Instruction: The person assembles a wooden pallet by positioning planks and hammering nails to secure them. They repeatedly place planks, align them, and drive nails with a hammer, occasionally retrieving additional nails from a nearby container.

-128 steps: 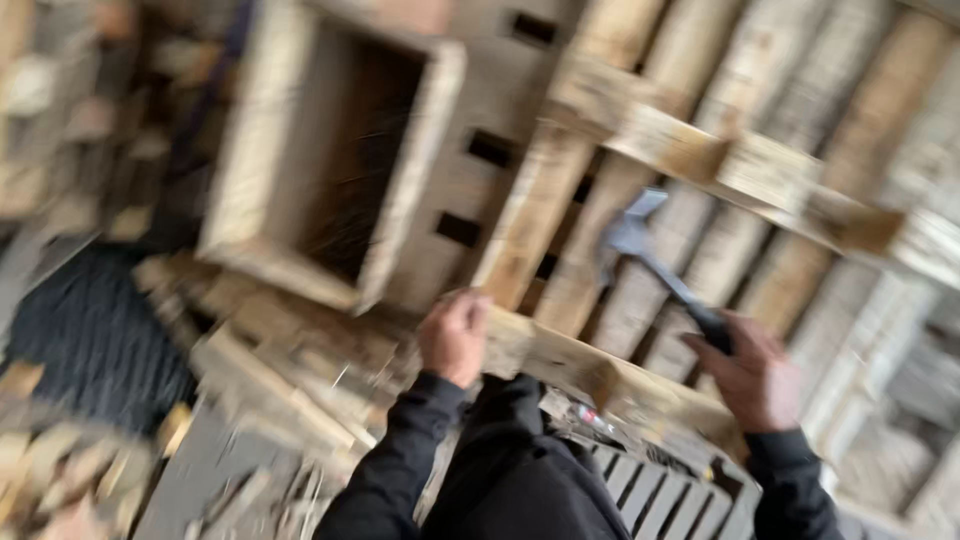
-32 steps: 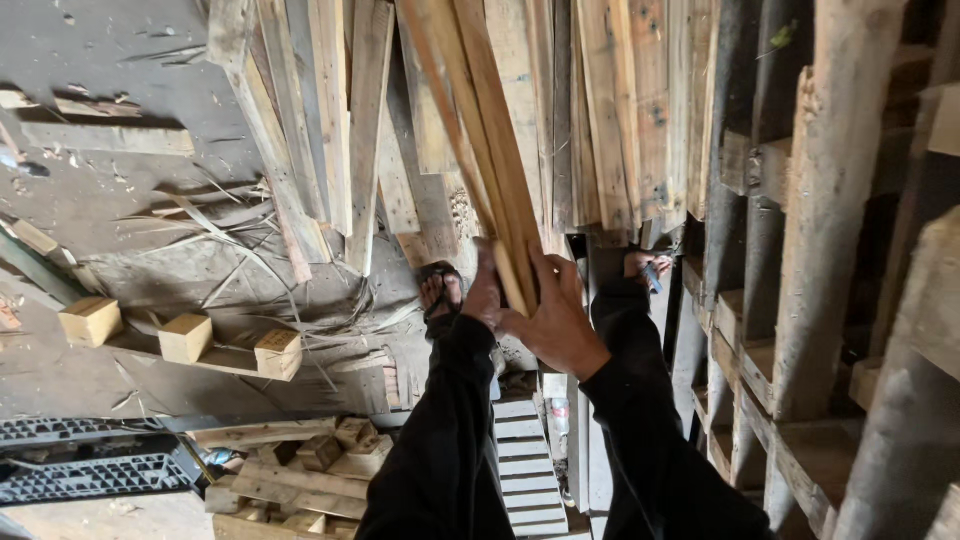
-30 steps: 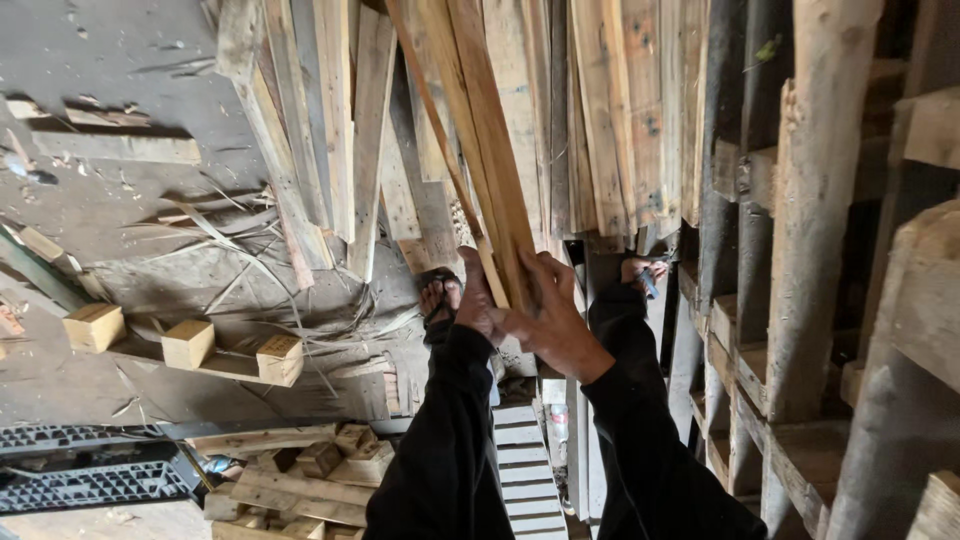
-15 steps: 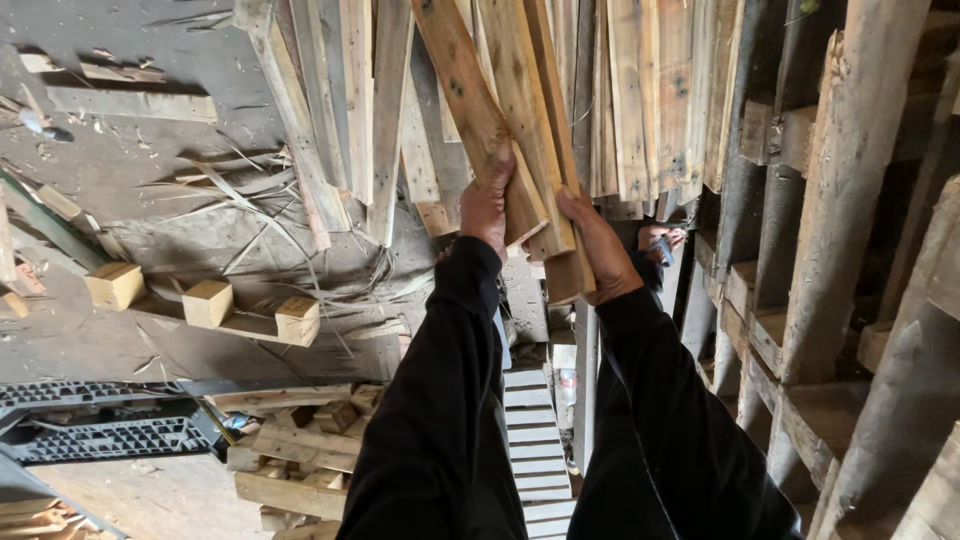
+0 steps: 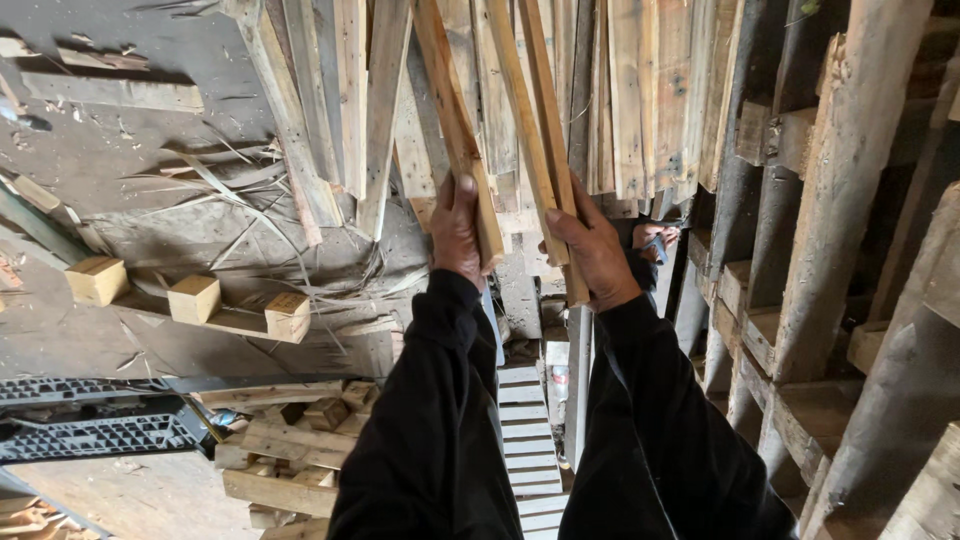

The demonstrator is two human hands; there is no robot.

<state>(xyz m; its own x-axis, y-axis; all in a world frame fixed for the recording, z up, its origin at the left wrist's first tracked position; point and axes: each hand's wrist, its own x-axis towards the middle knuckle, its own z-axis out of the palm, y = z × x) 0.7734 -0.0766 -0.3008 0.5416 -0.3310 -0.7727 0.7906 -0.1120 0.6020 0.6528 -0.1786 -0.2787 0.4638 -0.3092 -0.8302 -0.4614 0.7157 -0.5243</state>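
In front of a leaning stack of boards point(image 5: 640, 90), both hands are raised, apart from each other, each clamped on its own wood. Left hand point(image 5: 458, 232) is wrapped around the lower end of one pale plank point(image 5: 452, 110), fingers curled over its edge, thumb side toward the camera. Right hand point(image 5: 592, 250) grips a pair of thin slats point(image 5: 530, 120) held together, palm against their lower end, fingers closed round them. Plank and slats run upward and away from the hands, tilted slightly left, their tops out of frame. The two held pieces sit just beside each other, not clearly touching. Both arms wear black sleeves point(image 5: 440, 420).

Left of the hands, on the dirty concrete floor point(image 5: 120, 150), more loose boards lean and lie about, with splinters and strips of wood scattered. A pallet runner with three blocks point(image 5: 195, 300) lies on the floor, well apart from the hands. Below it, a black plastic pallet point(image 5: 90, 430) and a heap of broken pallet pieces point(image 5: 290, 450). Right side: upright weathered pallets point(image 5: 830, 200) stacked on edge, near the right arm. Between the arms, lower down, a white slatted piece point(image 5: 525, 430) shows. A small dark object sits behind the right hand; cannot tell what it is.
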